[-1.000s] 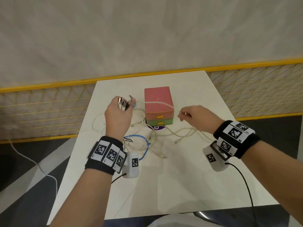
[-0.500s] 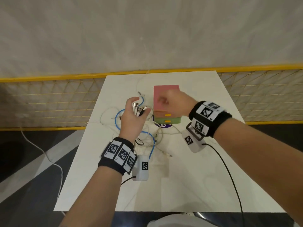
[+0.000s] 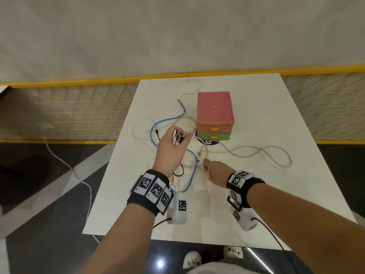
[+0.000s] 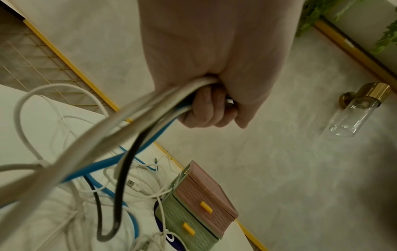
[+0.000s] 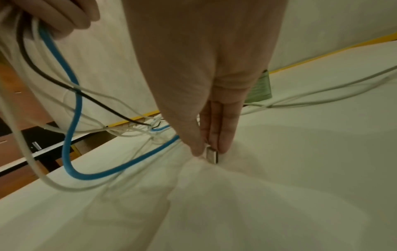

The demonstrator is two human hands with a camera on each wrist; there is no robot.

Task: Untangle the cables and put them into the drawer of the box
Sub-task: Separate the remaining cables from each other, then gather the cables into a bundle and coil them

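My left hand (image 3: 173,143) is raised over the white table (image 3: 256,194) and grips a bundle of cable ends; their metal plugs (image 3: 177,136) stick out above the fist. White, blue and black cables hang from that fist (image 4: 210,108) to the tangle below. The blue cable (image 3: 194,169) loops down toward me. My right hand (image 3: 207,168) is low on the table beside the tangle, thumb and fingers pinching a metal USB plug (image 5: 212,155). The pink and green drawer box (image 3: 214,109) stands behind with both drawers closed.
A long white cable (image 3: 262,153) snakes across the table to the right of the box. A purple disc (image 3: 211,142) lies at the box's front. A yellow-railed mesh fence (image 3: 79,115) runs behind the table. Another white cable (image 3: 79,175) trails on the floor at left.
My right hand let go of the white cable it was stretching over the box, crossed the box and dropped to the tangle, where it now pinches a plug. The left hand kept its bundle.
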